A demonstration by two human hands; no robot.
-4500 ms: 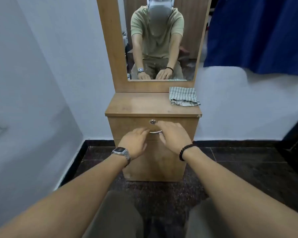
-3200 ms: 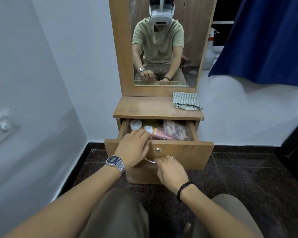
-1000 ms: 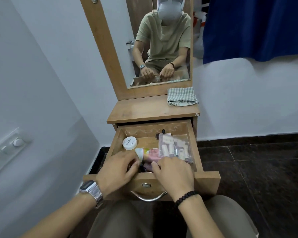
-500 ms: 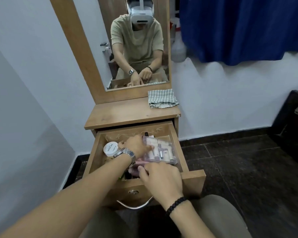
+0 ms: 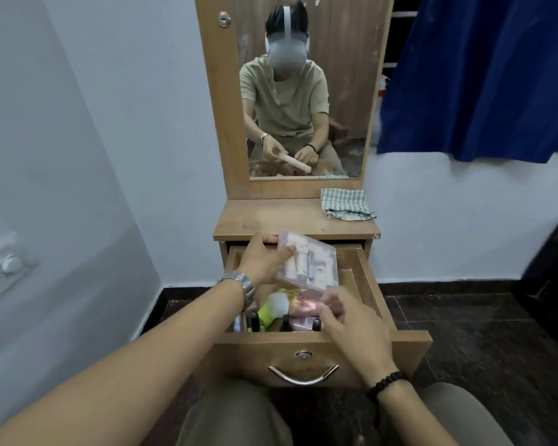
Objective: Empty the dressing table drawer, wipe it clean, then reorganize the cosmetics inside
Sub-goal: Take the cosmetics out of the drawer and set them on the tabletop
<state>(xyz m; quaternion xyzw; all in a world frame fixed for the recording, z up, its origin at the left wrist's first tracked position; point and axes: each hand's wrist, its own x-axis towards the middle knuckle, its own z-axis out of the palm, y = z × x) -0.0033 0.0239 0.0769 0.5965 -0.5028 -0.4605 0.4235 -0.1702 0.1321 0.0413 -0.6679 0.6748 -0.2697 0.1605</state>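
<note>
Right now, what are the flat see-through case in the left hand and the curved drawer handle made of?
The flat see-through case, held by the left hand: looks like clear glossy plastic, since pale items show through it. The curved drawer handle: probably polished metal, silver with bright highlights, though chrome-coated plastic is possible.

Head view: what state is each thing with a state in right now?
Drawer: pulled open, cosmetics inside.
Clear cosmetics case: lifted above the drawer, tilted, gripped by the left hand.
Right hand: over the drawer's front, fingers loosely curled, holding nothing visible.
Checked cloth: folded, on the tabletop.
Drawer handle: untouched.
</note>
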